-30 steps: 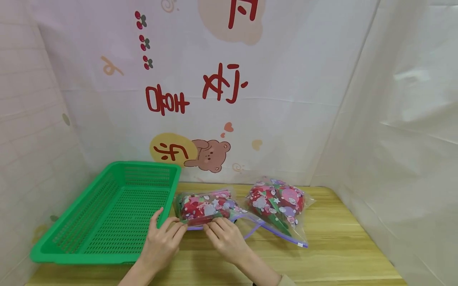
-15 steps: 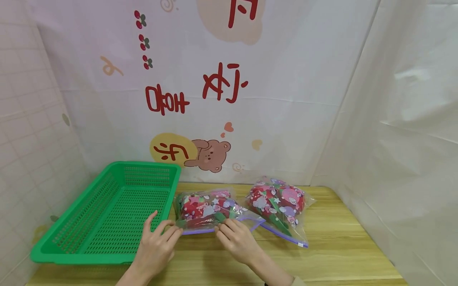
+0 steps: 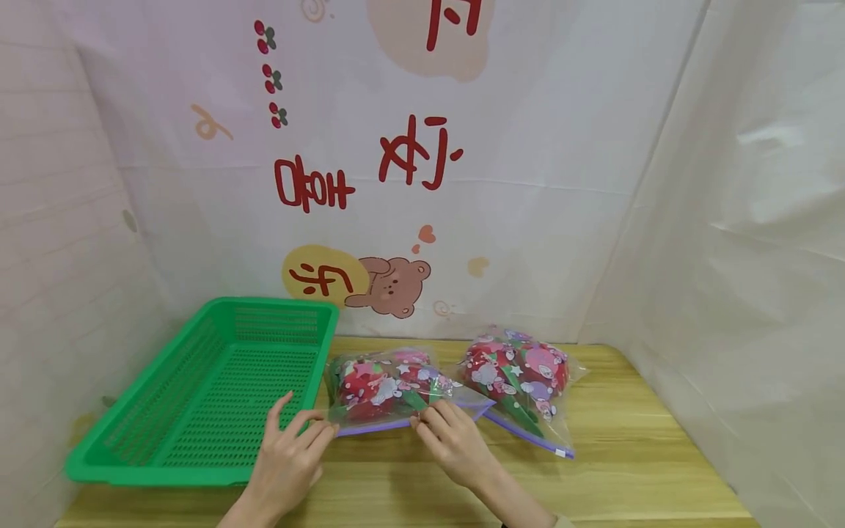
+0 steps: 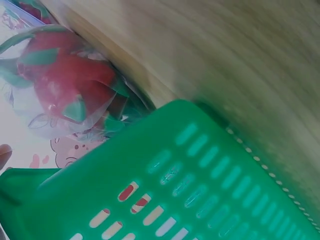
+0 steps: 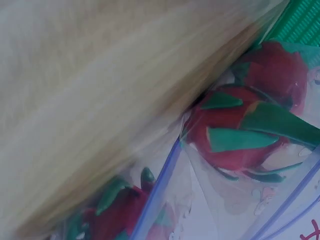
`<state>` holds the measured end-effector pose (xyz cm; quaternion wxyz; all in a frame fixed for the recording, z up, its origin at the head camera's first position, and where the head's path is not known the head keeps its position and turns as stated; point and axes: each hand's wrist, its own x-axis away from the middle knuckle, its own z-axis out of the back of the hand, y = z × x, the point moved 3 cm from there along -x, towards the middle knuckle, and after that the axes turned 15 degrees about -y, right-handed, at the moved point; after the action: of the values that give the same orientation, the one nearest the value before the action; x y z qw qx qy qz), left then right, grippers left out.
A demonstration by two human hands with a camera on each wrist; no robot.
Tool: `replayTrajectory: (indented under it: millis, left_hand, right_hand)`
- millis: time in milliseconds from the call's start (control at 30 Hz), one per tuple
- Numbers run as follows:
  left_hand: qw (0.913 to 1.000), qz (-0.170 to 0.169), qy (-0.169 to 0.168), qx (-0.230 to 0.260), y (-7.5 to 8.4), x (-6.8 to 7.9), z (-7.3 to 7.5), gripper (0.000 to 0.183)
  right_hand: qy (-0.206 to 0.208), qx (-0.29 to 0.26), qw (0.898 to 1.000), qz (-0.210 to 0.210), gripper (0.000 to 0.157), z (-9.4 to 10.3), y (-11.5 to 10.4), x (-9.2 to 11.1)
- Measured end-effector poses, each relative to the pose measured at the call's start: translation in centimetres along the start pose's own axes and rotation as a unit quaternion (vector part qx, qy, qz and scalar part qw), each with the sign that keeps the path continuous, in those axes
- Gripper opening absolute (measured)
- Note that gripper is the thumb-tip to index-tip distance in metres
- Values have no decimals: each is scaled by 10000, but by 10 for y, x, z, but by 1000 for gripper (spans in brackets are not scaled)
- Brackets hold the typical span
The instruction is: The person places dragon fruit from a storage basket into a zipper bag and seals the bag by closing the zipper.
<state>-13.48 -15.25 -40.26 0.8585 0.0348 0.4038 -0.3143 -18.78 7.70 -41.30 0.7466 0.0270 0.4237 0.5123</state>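
A clear zip bag (image 3: 379,389) with pink and purple prints lies mid-table, its purple zip strip (image 3: 376,428) facing the person. Red dragon fruits (image 5: 235,150) with green scales fill it, seen through the film in the right wrist view. My left hand (image 3: 287,458) pinches the left end of the strip, index finger raised. Farther along the strip, my right hand (image 3: 455,444) pinches the edge between thumb and fingers. In the left wrist view only a fingertip (image 4: 4,154) shows at the left edge.
A green plastic basket (image 3: 158,477) with slotted walls stands at the left, close beside the left hand. At the right rests a second filled zip bag (image 3: 518,374), its strip angled toward the front. A printed cloth (image 3: 528,183) hangs behind the wooden table (image 3: 634,455).
My right hand has slid rightward along the zip strip, and more of the strip lies straight between the hands. My left hand has shifted slightly left and stays at the bag's left end.
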Motion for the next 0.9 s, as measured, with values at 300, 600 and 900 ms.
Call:
replayTrajectory:
  millis: [300,600,900]
  left_hand:
    - [9999,-86,2,-136,1,0,0,48]
    - [9997,-163,40,-181,3,2,1,46]
    - [9990,-311,242,-214,4,5,-1,44]
  right_hand:
    - [-305,-518,9981,121,25,3,10,9]
    - [-1019,-961,9901,-98,10,8,18,17]
    - [-1211,-1228,9843,-365,17,15,20,11]
